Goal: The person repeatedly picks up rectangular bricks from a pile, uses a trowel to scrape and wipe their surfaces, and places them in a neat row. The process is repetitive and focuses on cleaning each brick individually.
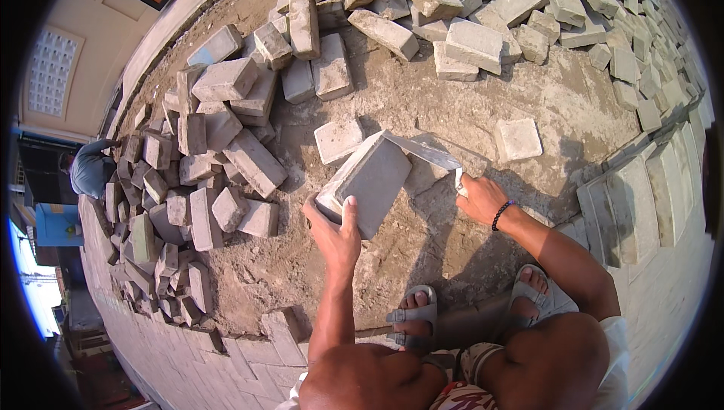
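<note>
A grey concrete paving block point(373, 188) is held up at a tilt over the sandy ground, with my left hand point(335, 237) wrapped round its lower left end, thumb on the face. My right hand point(483, 199) is closed on the pale handle of a flat metal-bladed tool point(426, 152), perhaps a trowel or scraper. Its blade reaches leftward to the block's upper edge and appears to touch it. Just behind the held block lies a pale block point(338, 139), and a squarish block point(519, 139) lies flat beyond my right hand.
Loose blocks point(256, 161) are heaped at the left, and more point(473, 44) lie across the back. Several blocks point(633, 199) stand in a row at the right. Laid paving point(256, 368) borders the sand near my sandalled feet point(413, 318). Another person point(92, 169) bends at the far left.
</note>
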`<state>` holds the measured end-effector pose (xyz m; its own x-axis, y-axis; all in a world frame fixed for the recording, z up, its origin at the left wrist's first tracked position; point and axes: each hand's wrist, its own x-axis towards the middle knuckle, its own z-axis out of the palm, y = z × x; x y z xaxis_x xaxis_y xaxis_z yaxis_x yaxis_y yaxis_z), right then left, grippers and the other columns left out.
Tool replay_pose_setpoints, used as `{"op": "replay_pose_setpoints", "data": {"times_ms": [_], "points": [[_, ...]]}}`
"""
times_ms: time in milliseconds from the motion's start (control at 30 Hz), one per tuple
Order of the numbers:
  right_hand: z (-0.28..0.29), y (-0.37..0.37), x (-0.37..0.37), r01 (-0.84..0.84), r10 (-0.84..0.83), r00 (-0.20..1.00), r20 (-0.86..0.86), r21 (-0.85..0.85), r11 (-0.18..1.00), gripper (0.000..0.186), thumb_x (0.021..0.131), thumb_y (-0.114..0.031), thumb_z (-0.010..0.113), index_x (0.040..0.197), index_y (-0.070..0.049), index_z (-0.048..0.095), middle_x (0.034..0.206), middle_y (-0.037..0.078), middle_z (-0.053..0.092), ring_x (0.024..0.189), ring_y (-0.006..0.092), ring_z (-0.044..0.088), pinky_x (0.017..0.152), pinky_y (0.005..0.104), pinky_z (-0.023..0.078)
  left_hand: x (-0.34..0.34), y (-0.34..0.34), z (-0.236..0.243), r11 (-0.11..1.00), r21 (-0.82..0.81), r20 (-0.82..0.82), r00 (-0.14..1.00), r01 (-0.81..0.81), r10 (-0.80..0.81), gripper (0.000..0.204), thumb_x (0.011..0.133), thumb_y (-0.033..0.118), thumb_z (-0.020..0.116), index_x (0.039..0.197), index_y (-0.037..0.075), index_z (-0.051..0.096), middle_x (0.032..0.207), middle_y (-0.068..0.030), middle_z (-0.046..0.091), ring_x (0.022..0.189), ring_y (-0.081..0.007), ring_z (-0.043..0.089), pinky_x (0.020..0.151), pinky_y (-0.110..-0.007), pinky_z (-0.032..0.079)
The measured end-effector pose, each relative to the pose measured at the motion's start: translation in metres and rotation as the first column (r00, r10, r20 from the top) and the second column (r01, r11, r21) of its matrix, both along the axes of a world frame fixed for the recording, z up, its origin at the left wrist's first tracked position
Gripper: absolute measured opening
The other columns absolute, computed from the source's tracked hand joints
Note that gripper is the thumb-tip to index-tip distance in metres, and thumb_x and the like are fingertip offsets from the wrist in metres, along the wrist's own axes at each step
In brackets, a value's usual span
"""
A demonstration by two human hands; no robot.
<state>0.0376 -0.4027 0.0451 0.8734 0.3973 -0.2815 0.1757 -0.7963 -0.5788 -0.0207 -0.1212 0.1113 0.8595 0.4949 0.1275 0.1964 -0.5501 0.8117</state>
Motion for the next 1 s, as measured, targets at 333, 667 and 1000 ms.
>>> {"op": "replay_pose_setpoints", "data": {"times_ms": [333,667,1000], "points": [[0.029,0.054,-0.084,0.019,0.056,0.967,-0.250,0.288,0.958,0.036,0.090,-0.028,0.059,0.106,0.004,0.053,0.084,0.028,0.066,0.081,0.0462,0.065,0.073,0.0533,0.050,-0.020,-0.009,-0.006,0.993,-0.110,-0.062,0.997,0.037,-0.044,0.074,0.076,0.020,0.079,0.134,-0.007,0.039,0.121,-0.0258,0.052,0.112,-0.0313,0.054,0.100,-0.041,0.041],[0.015,0.013,-0.034,0.317,-0.187,0.897,-0.400,0.288,0.904,0.038,0.089,-0.024,0.061,0.111,0.007,0.055,0.078,0.019,0.065,0.062,0.0275,0.064,0.060,0.0408,0.051,-0.062,0.023,-0.034,0.531,-0.836,-0.085,0.989,-0.138,0.123,0.063,0.078,0.012,0.074,0.130,-0.005,0.043,0.113,-0.0170,0.059,0.101,-0.0266,0.062,0.091,-0.041,0.052],[0.050,-0.001,-0.042,0.452,-0.171,0.778,-0.604,0.350,0.821,0.035,0.090,-0.022,0.061,0.105,0.008,0.052,0.071,0.011,0.059,0.052,0.0151,0.058,0.048,0.0334,0.047,-0.071,0.033,-0.129,0.226,-0.974,-0.043,0.993,-0.018,-0.107,0.072,0.071,0.017,0.077,0.133,0.002,0.044,0.123,-0.0138,0.057,0.114,-0.0281,0.058,0.100,-0.044,0.047]]}}
